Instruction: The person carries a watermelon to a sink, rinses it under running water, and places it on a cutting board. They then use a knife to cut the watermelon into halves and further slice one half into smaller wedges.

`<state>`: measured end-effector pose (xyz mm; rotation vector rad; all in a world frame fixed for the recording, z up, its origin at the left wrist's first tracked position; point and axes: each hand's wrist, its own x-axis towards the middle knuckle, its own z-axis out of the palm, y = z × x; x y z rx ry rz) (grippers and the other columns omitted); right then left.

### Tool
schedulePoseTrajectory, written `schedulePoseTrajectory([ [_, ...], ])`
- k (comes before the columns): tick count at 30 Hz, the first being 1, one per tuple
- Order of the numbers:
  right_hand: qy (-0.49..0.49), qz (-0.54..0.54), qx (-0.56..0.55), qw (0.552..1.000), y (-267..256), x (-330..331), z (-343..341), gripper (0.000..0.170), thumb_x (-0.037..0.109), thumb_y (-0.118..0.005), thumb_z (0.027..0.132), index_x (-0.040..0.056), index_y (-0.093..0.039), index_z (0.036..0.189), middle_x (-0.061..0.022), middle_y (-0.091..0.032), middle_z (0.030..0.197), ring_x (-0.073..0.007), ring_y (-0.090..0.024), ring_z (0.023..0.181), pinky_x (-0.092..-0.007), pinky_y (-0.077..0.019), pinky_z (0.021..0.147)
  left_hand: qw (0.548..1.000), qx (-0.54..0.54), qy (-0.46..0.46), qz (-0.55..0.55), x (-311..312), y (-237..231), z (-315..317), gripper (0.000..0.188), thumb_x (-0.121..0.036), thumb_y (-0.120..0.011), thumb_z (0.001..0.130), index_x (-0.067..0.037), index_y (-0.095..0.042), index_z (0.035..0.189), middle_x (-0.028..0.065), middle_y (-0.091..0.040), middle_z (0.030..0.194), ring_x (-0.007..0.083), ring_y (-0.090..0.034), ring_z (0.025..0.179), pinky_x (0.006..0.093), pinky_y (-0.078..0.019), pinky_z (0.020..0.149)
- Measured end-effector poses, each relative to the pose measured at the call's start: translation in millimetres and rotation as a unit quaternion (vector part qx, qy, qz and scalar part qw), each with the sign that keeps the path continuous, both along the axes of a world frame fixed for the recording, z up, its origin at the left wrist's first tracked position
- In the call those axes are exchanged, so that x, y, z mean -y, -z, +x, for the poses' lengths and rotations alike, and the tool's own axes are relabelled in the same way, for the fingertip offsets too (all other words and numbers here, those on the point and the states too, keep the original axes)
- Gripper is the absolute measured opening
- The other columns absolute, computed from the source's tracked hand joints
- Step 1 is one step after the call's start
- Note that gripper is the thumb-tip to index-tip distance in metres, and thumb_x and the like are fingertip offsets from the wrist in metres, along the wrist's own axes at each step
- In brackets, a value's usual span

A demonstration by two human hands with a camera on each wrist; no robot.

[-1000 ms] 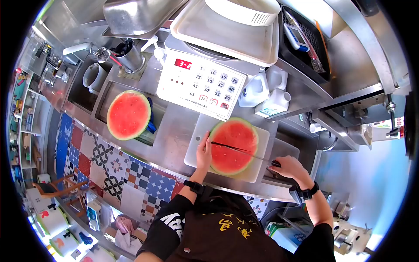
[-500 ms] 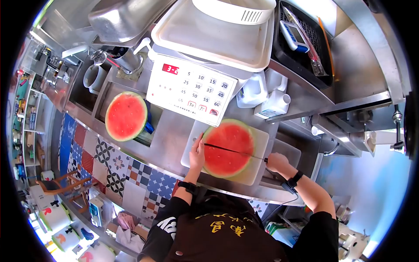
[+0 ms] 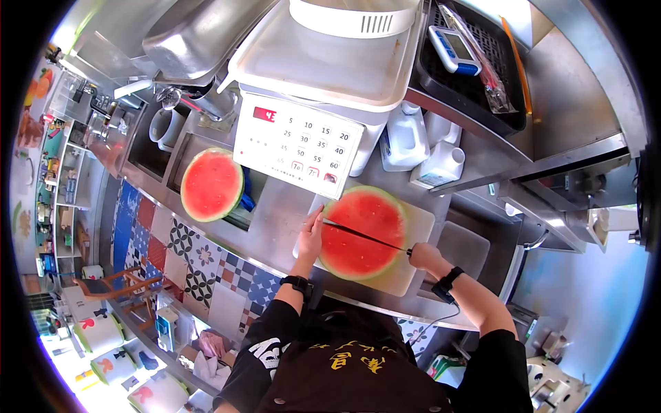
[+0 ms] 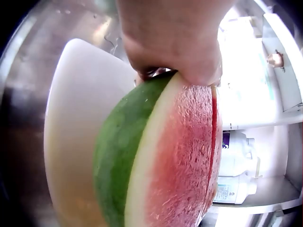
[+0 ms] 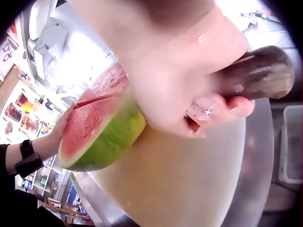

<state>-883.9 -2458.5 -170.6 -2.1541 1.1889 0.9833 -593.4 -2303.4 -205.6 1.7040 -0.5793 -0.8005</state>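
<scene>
A halved watermelon (image 3: 361, 258), red cut face up, sits on a pale cutting board (image 3: 392, 283). My left hand (image 3: 311, 237) grips its left edge, with fingers at the rim between green rind and flesh in the left wrist view. In my right hand (image 3: 428, 260) is the dark handle (image 5: 270, 75) of a long knife (image 3: 365, 235), gripped just beyond the melon's right side. The blade lies across the melon's middle, and a narrow slit shows in the flesh (image 5: 92, 123). How deep the edge sits is hidden.
Another watermelon half (image 3: 212, 184) rests at the left over a sink section, beside something blue. Behind the board stands a white machine with a number panel (image 3: 296, 141), topped by a tray. White jugs (image 3: 405, 141) stand right of it. A translucent bin (image 3: 463, 248) is at the right.
My right hand has moved left, closer to the melon, carrying the knife further across it. The left hand stays at the melon's left edge. The machine's red display reads differently.
</scene>
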Motion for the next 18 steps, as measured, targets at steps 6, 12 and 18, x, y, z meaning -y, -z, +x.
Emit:
schedulePoseTrajectory([
  [6,-0.03,0.032,0.068,0.997,33,-5,13,0.027,0.022,-0.051,0.082,0.0046,-0.067,0.096,-0.0183,-0.066,0.098,-0.0354,-0.064,0.089,-0.0448,-0.0511,0.075,0.99,-0.121,-0.061,-0.037,-5,12,5,0.041,-0.026,-0.046,0.098,-0.004,-0.046,0.133,0.0142,-0.058,0.12,0.0192,-0.052,0.113,0.0303,-0.0365,0.099],
  [12,-0.005,0.069,0.13,0.989,62,-15,42,0.024,0.017,-0.053,0.078,0.0007,-0.063,0.093,-0.0227,-0.065,0.085,-0.0372,-0.063,0.079,-0.0452,-0.0494,0.069,0.986,-0.133,-0.1,0.011,-41,42,19,0.045,-0.035,-0.033,0.101,-0.001,-0.051,0.123,0.0129,-0.061,0.114,0.019,-0.055,0.105,0.0299,-0.0392,0.095],
  [18,0.139,0.219,0.205,0.944,36,-16,-15,0.02,0.02,-0.062,0.082,0.003,-0.064,0.093,-0.01,-0.068,0.084,-0.018,-0.065,0.072,-0.03,-0.0503,0.062,0.992,-0.124,0.021,-0.015,-43,26,17,0.047,-0.037,-0.035,0.099,0.001,-0.054,0.119,0.0122,-0.061,0.115,0.0185,-0.055,0.106,0.0297,-0.0389,0.097],
])
